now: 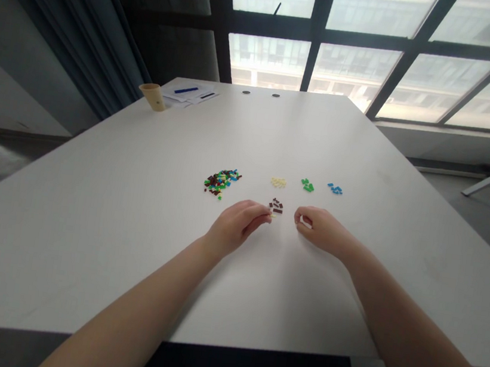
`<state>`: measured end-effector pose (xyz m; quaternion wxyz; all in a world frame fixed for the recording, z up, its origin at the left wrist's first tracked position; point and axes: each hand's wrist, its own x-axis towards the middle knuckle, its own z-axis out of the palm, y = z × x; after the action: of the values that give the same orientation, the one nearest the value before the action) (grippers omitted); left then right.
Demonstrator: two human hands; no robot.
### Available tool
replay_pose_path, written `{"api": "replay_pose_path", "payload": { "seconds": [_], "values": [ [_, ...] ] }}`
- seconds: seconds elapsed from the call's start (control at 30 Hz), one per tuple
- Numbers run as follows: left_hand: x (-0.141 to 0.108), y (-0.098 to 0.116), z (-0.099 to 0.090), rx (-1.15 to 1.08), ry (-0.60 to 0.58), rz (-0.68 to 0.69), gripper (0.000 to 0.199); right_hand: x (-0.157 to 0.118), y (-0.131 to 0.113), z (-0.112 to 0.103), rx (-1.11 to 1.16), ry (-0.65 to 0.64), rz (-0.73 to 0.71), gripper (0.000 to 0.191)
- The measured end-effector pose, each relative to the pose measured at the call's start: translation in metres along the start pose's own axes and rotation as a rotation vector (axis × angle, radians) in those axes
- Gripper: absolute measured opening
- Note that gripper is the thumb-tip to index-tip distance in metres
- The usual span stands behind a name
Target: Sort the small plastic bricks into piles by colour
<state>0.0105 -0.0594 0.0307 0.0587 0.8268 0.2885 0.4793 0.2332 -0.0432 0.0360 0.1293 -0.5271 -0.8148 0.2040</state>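
Note:
My left hand (242, 219) is closed in a pinch beside a small group of dark brown building bricks (277, 211). A pale yellow brick (273, 215) shows right at its fingertips. To the right of the brown group, my right hand (318, 226) hovers low over the table with thumb and fingers curled together; whatever its tips may hold is too small to make out. Beyond the hands lie separate groups of yellow bricks (278, 182), green bricks (307, 185) and blue bricks (335, 189). A mixed pile of coloured bricks (222, 181) spreads beyond my left hand.
The white table (134, 205) reaches from my lap towards large windows. A tan paper cup (152, 97) leans at the far left edge, near papers (184, 96) and a blue pen (185, 90). Two round discs (246, 92) sit in the far end of the tabletop.

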Motion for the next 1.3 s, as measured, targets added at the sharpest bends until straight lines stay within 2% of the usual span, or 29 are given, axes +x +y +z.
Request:
{"api": "replay_pose_path", "payload": {
  "seconds": [0.37, 0.5, 0.6, 0.73, 0.8, 0.9, 1.07, 1.2, 1.27, 1.3],
  "values": [
    [-0.001, -0.001, -0.002, -0.085, 0.038, 0.166, 0.033, 0.000, -0.001, 0.001, -0.007, -0.006, -0.007, 0.012],
    [-0.001, -0.002, -0.002, -0.089, 0.033, 0.170, 0.035, 0.000, -0.003, 0.001, 0.003, 0.002, -0.014, 0.013],
    [-0.002, -0.002, -0.001, -0.097, 0.036, 0.143, 0.032, -0.002, -0.009, -0.002, 0.062, 0.100, -0.070, 0.013],
    [-0.002, -0.002, -0.001, -0.102, 0.021, 0.104, 0.027, -0.007, -0.025, -0.006, 0.216, 0.299, -0.265, 0.015],
    [-0.001, -0.002, -0.001, -0.100, 0.007, 0.092, 0.025, -0.010, -0.032, -0.005, 0.261, 0.354, -0.348, 0.015],
    [-0.001, -0.002, 0.000, -0.111, -0.014, 0.085, 0.023, -0.011, -0.039, 0.000, 0.289, 0.401, -0.391, 0.011],
    [-0.001, -0.001, 0.002, -0.082, -0.007, 0.057, 0.016, -0.010, -0.044, 0.006, 0.304, 0.433, -0.373, 0.009],
    [0.001, -0.003, -0.002, 0.053, 0.023, -0.117, 0.008, -0.001, -0.038, 0.006, 0.243, 0.461, -0.285, 0.011],
    [0.003, -0.006, -0.005, 0.129, -0.047, -0.194, 0.013, 0.010, -0.028, 0.005, 0.181, 0.473, -0.190, 0.012],
    [0.004, -0.008, -0.007, 0.157, -0.126, -0.225, 0.018, 0.017, -0.022, 0.005, 0.142, 0.474, -0.140, 0.013]
  ]
}}
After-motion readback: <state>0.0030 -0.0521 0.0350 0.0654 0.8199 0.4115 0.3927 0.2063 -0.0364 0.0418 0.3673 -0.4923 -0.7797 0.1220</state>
